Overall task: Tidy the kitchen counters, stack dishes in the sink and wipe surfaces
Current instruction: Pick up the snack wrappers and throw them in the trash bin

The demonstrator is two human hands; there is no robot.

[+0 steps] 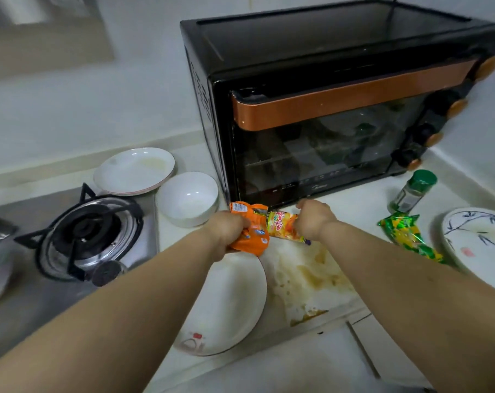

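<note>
My left hand [226, 231] is shut on a crumpled orange snack wrapper [252, 225] above the counter, in front of the black toaster oven [325, 109]. My right hand [314, 219] grips a yellow-orange snack packet [281, 225] that touches the orange wrapper. Under my left forearm lies a white plate [229, 307] with a small red mark. A brownish spill [311, 276] stains the counter between my arms. A white bowl [188, 198] and a white plate [134, 171] sit to the left of the oven.
A green-yellow snack packet [408, 236] and a green-capped spice jar [413, 191] lie to the right, beside a bamboo-patterned plate [479, 242]. A gas burner [84, 234] on the steel hob is at the left. The counter's front edge [269, 350] runs below.
</note>
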